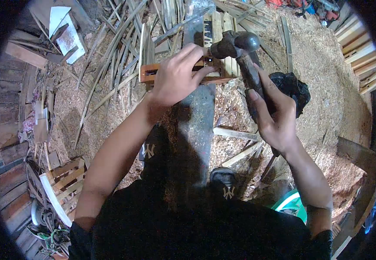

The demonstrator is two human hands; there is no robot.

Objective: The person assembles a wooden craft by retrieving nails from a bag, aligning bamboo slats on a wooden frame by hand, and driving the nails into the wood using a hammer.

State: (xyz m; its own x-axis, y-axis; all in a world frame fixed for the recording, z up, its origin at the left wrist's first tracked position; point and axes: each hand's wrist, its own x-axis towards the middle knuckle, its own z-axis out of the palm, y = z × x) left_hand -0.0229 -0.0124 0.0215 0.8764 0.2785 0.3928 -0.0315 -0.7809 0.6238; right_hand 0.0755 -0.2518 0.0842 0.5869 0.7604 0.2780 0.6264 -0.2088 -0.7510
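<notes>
My right hand [277,115] is wrapped around the handle of a hammer [249,71]. The rounded, dark metal head is raised just beside my left fingertips. My left hand [177,78] reaches to the near end of a slatted wooden crate [149,73], thumb against its end board and fingers curled. The hammer head partly covers those fingertips, and whatever small thing may be between them cannot be made out. The crate lies across a long, worn plank bench [199,125] running toward my body.
Thin wood strips [114,56] lie piled at the back left on sawdust. A black bag-like bundle [294,89] sits right of the hammer. Slatted wooden pieces [361,52] stand at far right. Near my right elbow is a green and white basin [298,206]. Another slatted piece [68,177] lies left.
</notes>
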